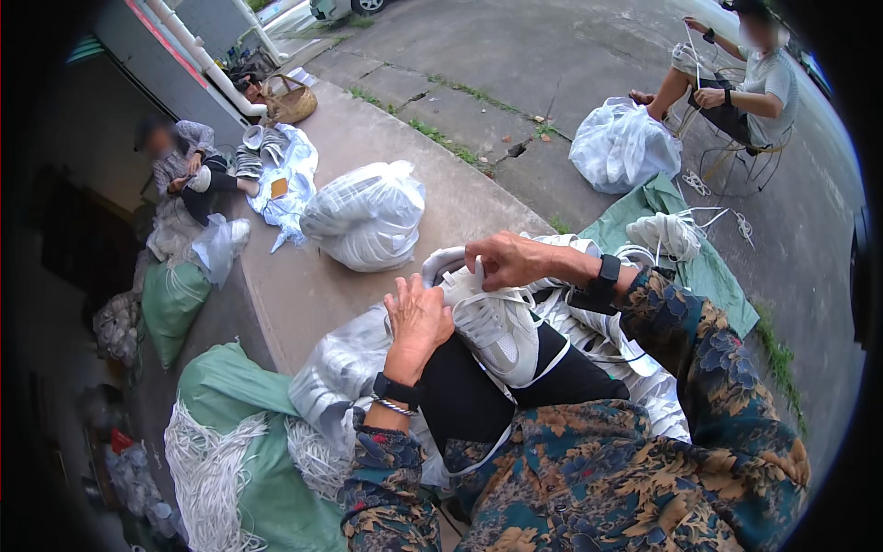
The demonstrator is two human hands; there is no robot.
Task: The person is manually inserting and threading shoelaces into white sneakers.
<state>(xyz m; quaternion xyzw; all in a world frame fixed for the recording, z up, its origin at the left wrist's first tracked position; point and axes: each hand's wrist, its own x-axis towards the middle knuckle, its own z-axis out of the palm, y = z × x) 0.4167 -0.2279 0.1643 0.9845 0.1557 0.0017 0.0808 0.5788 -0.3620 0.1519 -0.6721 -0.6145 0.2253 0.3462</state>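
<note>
A white and grey sneaker (506, 336) rests on my black-clad lap, its toe toward me and its opening away. White shoelace (552, 354) runs through its eyelets, with loose lengths hanging at both sides. My left hand (418, 317) is beside the shoe's left upper edge, its fingers bent but apart; some fingertips are hidden. Over the tongue and opening, my right hand (506, 260) has its fingers curled into a pinch. What lies between those fingertips is too small to tell. More white sneakers (589, 322) lie beside my right thigh.
A full clear plastic bag (368, 216) stands ahead. Green sacking (225, 382) with bundled white laces (216, 474) is at left; another green sheet (727, 285) holds shoes at right. Two seated people (189, 166) work nearby, one (768, 92) by a white bag (625, 143).
</note>
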